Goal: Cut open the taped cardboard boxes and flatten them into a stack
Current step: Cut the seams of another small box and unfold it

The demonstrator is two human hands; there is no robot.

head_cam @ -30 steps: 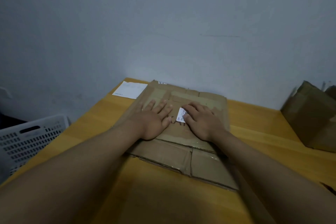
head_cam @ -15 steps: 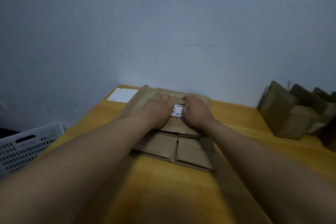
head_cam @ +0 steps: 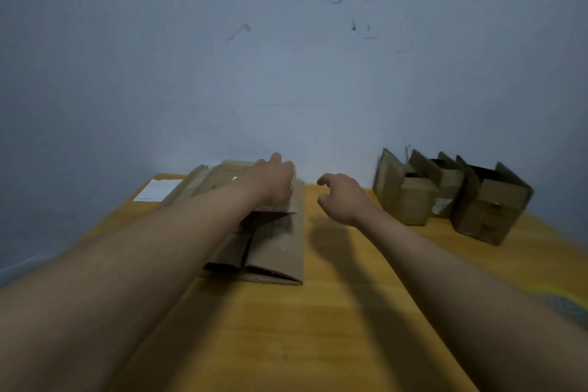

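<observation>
A stack of flattened brown cardboard [head_cam: 276, 248] lies on the wooden table [head_cam: 318, 328] near the wall. My left hand [head_cam: 275, 181] rests flat on the far part of that stack, fingers stretched toward the wall. My right hand [head_cam: 342, 197] hovers above the bare table just right of the stack, fingers loosely curled and holding nothing. Three upright cardboard boxes with raised flaps stand at the back right: one [head_cam: 404, 197], a second [head_cam: 445, 188] behind it, and a third [head_cam: 491, 207] farthest right.
A white sheet of paper [head_cam: 157, 189] lies at the table's far left corner, beside the stack. A grey wall runs close behind the table. A yellow and grey object [head_cam: 563, 305] shows blurred at the right edge.
My right hand has lifted off the flattened cardboard and moved right, away from the stack. My left hand stays on it. The view has swung up and right, bringing the boxes into sight.
</observation>
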